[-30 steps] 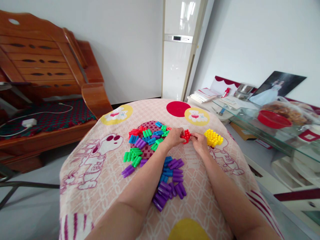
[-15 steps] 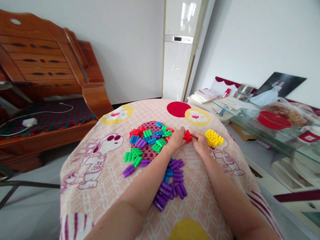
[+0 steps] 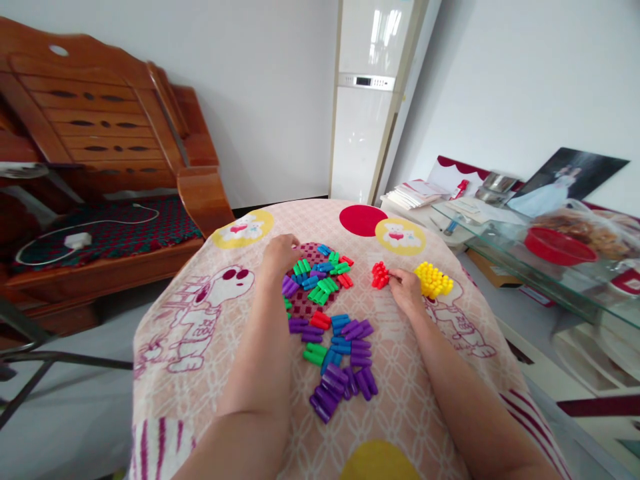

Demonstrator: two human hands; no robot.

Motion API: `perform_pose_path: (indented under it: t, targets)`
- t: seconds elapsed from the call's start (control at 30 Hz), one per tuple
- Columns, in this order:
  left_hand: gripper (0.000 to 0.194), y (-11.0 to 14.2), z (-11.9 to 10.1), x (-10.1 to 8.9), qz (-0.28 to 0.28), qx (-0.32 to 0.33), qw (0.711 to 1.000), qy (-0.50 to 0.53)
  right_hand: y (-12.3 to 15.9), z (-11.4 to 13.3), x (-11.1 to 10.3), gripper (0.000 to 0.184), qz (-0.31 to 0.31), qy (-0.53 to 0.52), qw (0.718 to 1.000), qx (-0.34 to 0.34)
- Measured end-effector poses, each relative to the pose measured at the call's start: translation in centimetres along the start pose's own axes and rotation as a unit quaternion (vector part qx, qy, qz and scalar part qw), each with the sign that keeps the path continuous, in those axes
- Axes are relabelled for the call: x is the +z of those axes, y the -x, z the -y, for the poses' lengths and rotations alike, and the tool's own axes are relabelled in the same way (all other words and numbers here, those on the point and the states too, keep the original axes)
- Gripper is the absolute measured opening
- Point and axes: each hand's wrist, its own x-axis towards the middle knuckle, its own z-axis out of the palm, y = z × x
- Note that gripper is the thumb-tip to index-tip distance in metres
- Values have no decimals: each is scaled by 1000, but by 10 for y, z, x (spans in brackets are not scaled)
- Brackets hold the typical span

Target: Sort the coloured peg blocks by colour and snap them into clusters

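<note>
My right hand (image 3: 406, 288) pinches the right side of a small cluster of red plastic building pieces (image 3: 380, 275), low over the cloth. Just right of that hand lies a bigger block of joined yellow pieces (image 3: 433, 280). My left hand (image 3: 281, 253) is over the far left part of a loose pile, its fingers bent down and mostly hidden behind the hand. The pile holds green pieces (image 3: 323, 291), blue pieces (image 3: 341, 344), purple pieces (image 3: 334, 383) and a few red pieces (image 3: 321, 321), shaped like short joined tubes.
A patterned cloth (image 3: 200, 393) covers the round table. A wooden bench (image 3: 100, 133) with a white charger (image 3: 78, 241) stands to the left. On the right, a glass shelf (image 3: 500, 247) bears a red bowl (image 3: 560, 245). A tall white cabinet unit (image 3: 363, 133) stands behind.
My left hand has left the red cluster and moved left to the pile's far left side. My right hand stays at the red cluster. The view has shifted slightly.
</note>
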Motion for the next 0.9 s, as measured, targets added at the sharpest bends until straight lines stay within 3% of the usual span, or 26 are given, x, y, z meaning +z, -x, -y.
perform_pose_path:
  t: [0.07,0.17,0.33,0.53,0.7,0.9]
  targets:
    - [38,0,27,-2,21,-66,997,-33,0,0,0,31,3,7,1000,4]
    - [43,2,45,2,72,-90,992,-44,0,0,-1,30,11,15,1000,5]
    - [30,2,39,-3,43,-122,992,15,-1,-3,0,29,8,17,1000,3]
    - [20,-3,37,-9,17,-80,981,174,-2,-4,1,30,3,22,1000,-7]
    - [23,-2,16,4,41,-42,947,317,-1,-2,0,29,8,13,1000,-8]
    - [27,0,-31,21,134,58,913,381,0,1,-2,28,6,7,1000,5]
